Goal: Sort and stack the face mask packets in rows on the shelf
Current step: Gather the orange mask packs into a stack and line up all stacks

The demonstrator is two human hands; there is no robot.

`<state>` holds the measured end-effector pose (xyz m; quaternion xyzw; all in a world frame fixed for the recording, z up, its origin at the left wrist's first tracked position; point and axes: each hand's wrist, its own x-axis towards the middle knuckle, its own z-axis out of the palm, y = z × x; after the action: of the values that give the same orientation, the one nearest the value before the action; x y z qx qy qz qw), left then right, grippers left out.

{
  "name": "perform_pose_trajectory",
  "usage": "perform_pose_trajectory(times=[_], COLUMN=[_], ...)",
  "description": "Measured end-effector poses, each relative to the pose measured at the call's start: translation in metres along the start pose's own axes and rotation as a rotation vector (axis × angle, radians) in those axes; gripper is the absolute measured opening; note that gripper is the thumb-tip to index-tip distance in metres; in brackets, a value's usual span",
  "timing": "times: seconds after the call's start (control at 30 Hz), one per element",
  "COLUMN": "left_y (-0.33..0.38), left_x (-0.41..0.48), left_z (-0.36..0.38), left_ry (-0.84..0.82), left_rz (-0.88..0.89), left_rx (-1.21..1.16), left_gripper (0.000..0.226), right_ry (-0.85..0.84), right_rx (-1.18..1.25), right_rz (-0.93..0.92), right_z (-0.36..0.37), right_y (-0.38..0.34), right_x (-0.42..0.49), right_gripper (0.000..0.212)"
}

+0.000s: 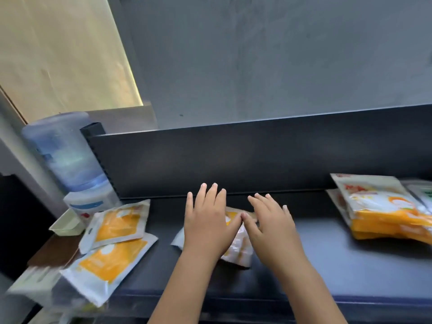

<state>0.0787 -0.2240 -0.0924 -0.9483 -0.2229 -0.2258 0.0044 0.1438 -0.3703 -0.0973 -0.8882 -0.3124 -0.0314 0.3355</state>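
Face mask packets [237, 250], small centre stack on dark shelf [327, 265], pressed flat under left hand [207, 224] and right hand [272, 226], fingers straight, nothing gripped; risk: glossy packs may skew under uneven push, and loose left pair [114, 232], seemingly overhanging the shelf end, may slip off.

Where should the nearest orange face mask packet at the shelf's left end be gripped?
The orange face mask packet lies flat, its near corner seemingly jutting past the front edge of the shelf. Pinch grip that corner from the front, thumb on top, fingers beneath.
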Motion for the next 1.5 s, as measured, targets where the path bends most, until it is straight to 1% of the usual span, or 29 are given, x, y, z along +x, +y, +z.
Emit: perform_pose_trajectory(times=[0.1, 0.2, 0.3, 0.37, 0.43, 0.5, 0.57, 0.63, 0.67, 0.73, 0.8, 0.83, 0.9, 0.97, 1.07, 1.13, 1.2, 1.27, 1.33, 1.4, 1.5], left_y=[-0.064, -0.131, -0.188, -0.224, -0.257, -0.281, -0.300, -0.313, -0.320, -0.331, -0.339, -0.341, -0.343, -0.340, -0.342, -0.346, -0.350, -0.349, -0.347, -0.342, -0.327], left_x=[-0.006, -0.013, -0.021, -0.024, -0.030, -0.038, -0.045, -0.048, -0.048, -0.046, -0.043, -0.042, -0.040, -0.040, -0.038, -0.037, -0.035, -0.032, -0.025, -0.017, -0.004], left_z=[-0.013, -0.024, -0.029, -0.031, -0.035, -0.040, -0.044, -0.045, -0.046, -0.047, -0.048, -0.048, -0.046, -0.044, -0.039, -0.039, -0.043, -0.049, -0.054, -0.064, -0.087], left_ry=[-0.031, -0.079, -0.076, -0.052, -0.021, -0.032, -0.119, -0.229, -0.278, -0.361, -0.389, -0.375, -0.306, -0.231, -0.186, -0.134, -0.053, 0.036, 0.105, 0.128, 0.148], left_rz=[-0.007, -0.078, -0.196, -0.298, -0.388, -0.534, -0.775, -0.949, -0.983, -0.994, -1.005, -1.010, -1.004, -0.981, -0.909, -0.869, -0.849, -0.867, -0.889, -0.862, -0.775], left_rx=[0.001, -0.031, -0.094, -0.138, -0.174, -0.270, -0.384, -0.432, -0.422, -0.406, -0.437, -0.461, -0.504, -0.551, -0.615, -0.666, -0.757, -0.881, -0.998, -1.074, -1.116], left_gripper=[0.084, 0.085, 0.067, 0.055, 0.048, 0.053, 0.069, 0.082, 0.082, 0.070, 0.049, 0.042, 0.036, 0.044, 0.062, 0.068, 0.071, 0.073, 0.071, 0.062, 0.032], right_ry=[0.023, 0.031, -0.002, -0.063, -0.130, -0.194, -0.265, -0.308, -0.324, -0.355, -0.380, -0.381, -0.361, -0.316, -0.227, -0.150, -0.064, 0.010, 0.060, 0.082, 0.105], right_rx=[0.003, -0.004, -0.057, -0.094, -0.121, -0.166, -0.176, -0.124, -0.103, -0.101, -0.105, -0.098, -0.079, -0.065, -0.042, -0.008, 0.085, 0.229, 0.357, 0.510, 0.741], right_rz=[0.003, -0.014, -0.074, -0.121, -0.179, -0.249, -0.304, -0.310, -0.307, -0.303, -0.300, -0.298, -0.301, -0.306, -0.295, -0.279, -0.232, -0.127, -0.009, 0.100, 0.228], right_z=[0.036, 0.070, 0.097, 0.112, 0.125, 0.139, 0.153, 0.165, 0.169, 0.174, 0.177, 0.179, 0.181, 0.182, 0.181, 0.179, 0.173, 0.163, 0.154, 0.146, 0.139], right_y=[-0.044, -0.091, -0.130, -0.152, -0.170, -0.182, -0.186, -0.189, -0.191, -0.194, -0.198, -0.199, -0.200, -0.198, -0.190, -0.184, -0.178, -0.177, -0.178, -0.181, -0.186], right_x=[-0.003, -0.008, -0.014, -0.019, -0.023, -0.028, -0.034, -0.038, -0.039, -0.040, -0.041, -0.042, -0.042, -0.042, -0.041, -0.042, -0.044, -0.044, -0.041, -0.038, -0.038], right_gripper=[0.052, 0.052, 0.056, 0.056, 0.060, 0.070, 0.077, 0.072, 0.069, 0.064, 0.059, 0.057, 0.052, 0.048, 0.043, 0.039, 0.033, 0.024, 0.019, 0.019, 0.021])
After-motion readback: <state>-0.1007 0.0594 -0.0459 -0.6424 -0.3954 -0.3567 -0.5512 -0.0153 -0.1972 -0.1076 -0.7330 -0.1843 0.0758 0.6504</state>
